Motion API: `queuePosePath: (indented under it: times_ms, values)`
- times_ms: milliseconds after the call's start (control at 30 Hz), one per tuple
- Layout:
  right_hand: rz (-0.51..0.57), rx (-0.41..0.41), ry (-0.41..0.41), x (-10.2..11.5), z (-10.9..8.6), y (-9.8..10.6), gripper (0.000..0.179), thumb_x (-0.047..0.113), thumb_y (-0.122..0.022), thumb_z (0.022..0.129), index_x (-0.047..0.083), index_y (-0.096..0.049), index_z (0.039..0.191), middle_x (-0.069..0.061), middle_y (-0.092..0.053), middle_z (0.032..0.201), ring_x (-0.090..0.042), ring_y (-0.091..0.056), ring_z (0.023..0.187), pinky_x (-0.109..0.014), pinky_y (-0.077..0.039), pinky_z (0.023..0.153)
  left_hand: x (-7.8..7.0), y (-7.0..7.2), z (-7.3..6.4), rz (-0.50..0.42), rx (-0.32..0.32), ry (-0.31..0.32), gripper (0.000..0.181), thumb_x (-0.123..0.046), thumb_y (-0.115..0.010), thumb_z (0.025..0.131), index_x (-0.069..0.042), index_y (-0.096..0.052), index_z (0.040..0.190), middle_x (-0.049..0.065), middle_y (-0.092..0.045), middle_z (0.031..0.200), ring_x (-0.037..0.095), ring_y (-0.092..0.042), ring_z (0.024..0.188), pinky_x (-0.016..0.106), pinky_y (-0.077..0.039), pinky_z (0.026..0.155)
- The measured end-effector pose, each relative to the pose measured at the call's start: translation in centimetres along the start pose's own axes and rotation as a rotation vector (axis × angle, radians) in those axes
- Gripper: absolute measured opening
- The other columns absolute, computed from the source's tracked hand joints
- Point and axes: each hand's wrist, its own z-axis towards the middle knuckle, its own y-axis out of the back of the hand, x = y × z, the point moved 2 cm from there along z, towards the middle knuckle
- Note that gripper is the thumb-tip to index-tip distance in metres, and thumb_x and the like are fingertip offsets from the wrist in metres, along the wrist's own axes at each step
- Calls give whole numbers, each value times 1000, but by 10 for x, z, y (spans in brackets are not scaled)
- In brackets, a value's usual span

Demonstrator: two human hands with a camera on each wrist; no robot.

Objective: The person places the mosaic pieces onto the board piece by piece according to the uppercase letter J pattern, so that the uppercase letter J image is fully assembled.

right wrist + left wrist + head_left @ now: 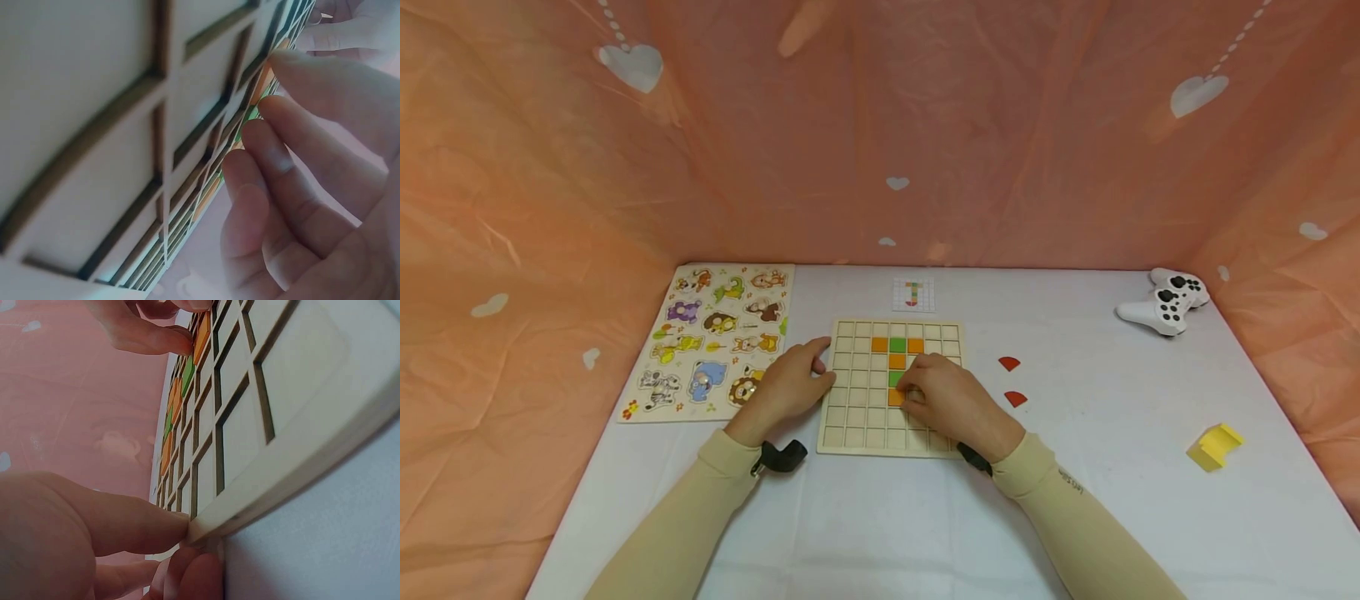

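Observation:
A wooden grid board (850,414) lies flat on the white table, with several orange and green square tiles set in its cells. My left hand (790,383) holds the board's left edge; in the left wrist view its thumb (144,522) touches the rim and the fingers tuck under beside it. Over the board's middle is my right hand (951,400). Its thumb and index finger pinch the lowest orange tile (896,397), which lies at its cell. Just above that tile sits a green tile (895,379), partly covered by the fingers in the right wrist view.
Two red quarter-circle pieces (1010,363) lie right of the board. A small pattern card (927,304) is behind it. An animal puzzle board (651,354) stands left, near my left hand. Farther right are a white game controller (1168,304) and a yellow block (1213,447).

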Motion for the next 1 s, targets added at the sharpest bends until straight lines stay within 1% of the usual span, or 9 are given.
queuePosePath:
  times_ms: [300, 400, 533, 667, 733, 833, 967, 1000]
  values:
    - [5, -8, 6, 1, 0, 1, 15, 12, -75, 93, 12, -84, 104, 3, -71, 100, -17, -64, 100, -35, -58, 86, -2, 3, -1, 3, 3, -8, 66, -21, -67, 102, -2, -46, 162, 10, -68, 109, 21, -59, 90, 33, -45, 78]
    - [13, -10, 6, 0, -1, 4, 14, 12, -75, 94, 13, -85, 104, 3, -72, 101, -17, -65, 100, -35, -58, 87, -2, 3, -2, 2, 4, -9, 67, -21, -67, 102, -2, -46, 162, 10, -68, 110, 22, -59, 90, 33, -45, 78]
    - [16, -13, -3, -6, -7, 9, 14, 15, -77, 95, 12, -85, 105, 3, -74, 104, -18, -68, 104, -37, -59, 91, -1, 1, 0, -2, 5, -3, 66, -21, -67, 102, -2, -46, 162, 11, -68, 110, 22, -60, 91, 33, -46, 78]
    - [2, -25, -27, -17, -17, 17, 18, 18, -79, 94, 9, -84, 109, 0, -76, 108, -22, -70, 109, -41, -58, 95, -3, -1, 1, -7, 8, -5, 66, -20, -68, 102, -1, -46, 162, 11, -68, 109, 21, -60, 91, 32, -45, 77]
    - [3, -36, -60, -24, -24, 22, 18, 19, -80, 94, 9, -84, 109, -1, -76, 109, -23, -70, 110, -42, -58, 95, -3, -2, 1, -10, 11, -7, 67, -21, -68, 102, -1, -46, 162, 11, -68, 109, 21, -59, 90, 32, -45, 77]
    - [-9, -54, -88, -35, -36, 28, 17, 17, -78, 94, 9, -84, 107, 0, -76, 108, -23, -69, 111, -43, -58, 96, -3, -1, 1, -2, 11, -11, 67, -22, -68, 102, -2, -46, 162, 10, -68, 109, 21, -59, 91, 33, -45, 78]
    - [-14, -76, -116, -48, -54, 36, 15, 15, -77, 93, 8, -83, 105, -1, -76, 105, -23, -70, 105, -44, -58, 95, -3, 0, 0, 12, 4, -17, 67, -21, -68, 102, -1, -46, 162, 10, -68, 109, 23, -60, 92, 35, -46, 81]
    - [-15, -83, -128, -52, -59, 38, 15, 14, -78, 93, 8, -83, 105, -2, -76, 107, -25, -71, 109, -46, -58, 96, -3, 0, -1, 10, 3, -19, 67, -21, -67, 102, -1, -46, 162, 11, -69, 110, 23, -60, 93, 36, -47, 82]
